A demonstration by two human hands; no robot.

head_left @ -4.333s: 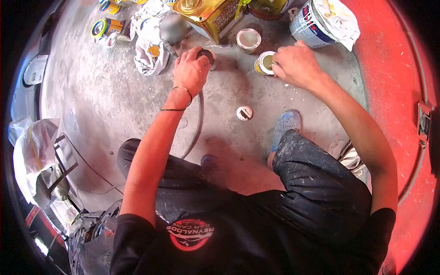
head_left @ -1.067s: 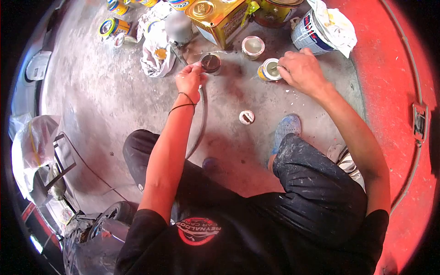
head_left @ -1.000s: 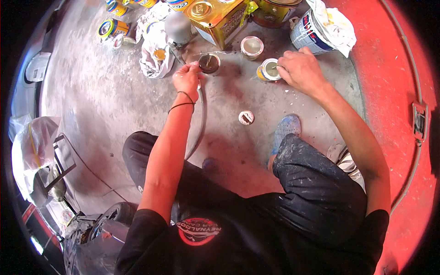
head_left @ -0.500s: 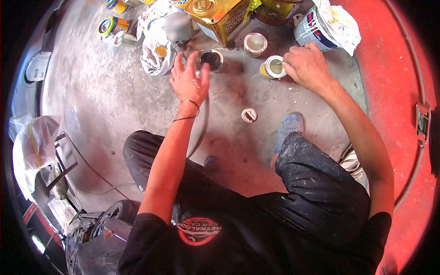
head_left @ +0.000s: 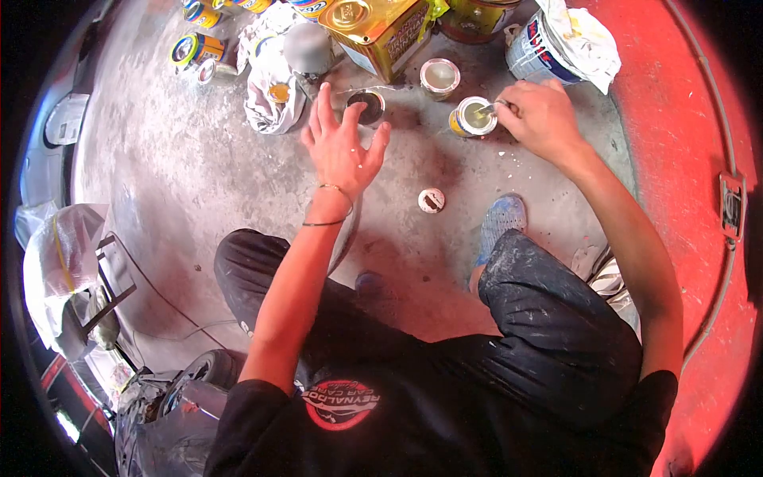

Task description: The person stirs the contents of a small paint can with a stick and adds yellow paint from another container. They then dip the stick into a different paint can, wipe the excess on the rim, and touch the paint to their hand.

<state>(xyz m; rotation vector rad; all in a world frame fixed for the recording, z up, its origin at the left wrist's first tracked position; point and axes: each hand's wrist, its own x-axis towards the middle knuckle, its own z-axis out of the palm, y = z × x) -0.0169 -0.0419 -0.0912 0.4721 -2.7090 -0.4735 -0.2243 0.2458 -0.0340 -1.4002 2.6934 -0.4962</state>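
Note:
My right hand (head_left: 540, 118) pinches a thin stirrer (head_left: 493, 106), whose tip reaches into a small open can (head_left: 458, 123) of pale greenish liquid. Fingers spread, my left hand (head_left: 343, 147) hovers over the floor with nothing in it. Just past its fingertips stands a can with dark contents (head_left: 367, 105), partly covered by the hand. Behind the small can is another open can (head_left: 439, 78) holding a greyish liquid. A round pinkish-white lid (head_left: 431, 200) lies on the floor nearer my feet.
A large golden tin (head_left: 381, 40) and a white bucket (head_left: 540, 56) draped with cloth stand at the back. White rags (head_left: 274, 103) and several yellow-blue cans (head_left: 195, 49) sit at the back left. A hose (head_left: 346, 238) runs beneath my left arm. Red flooring (head_left: 683, 159) lies right.
My left hand has shifted slightly right and turned, its fingers spreading wider. My right hand has tilted, and the stirrer in the small can shows more clearly.

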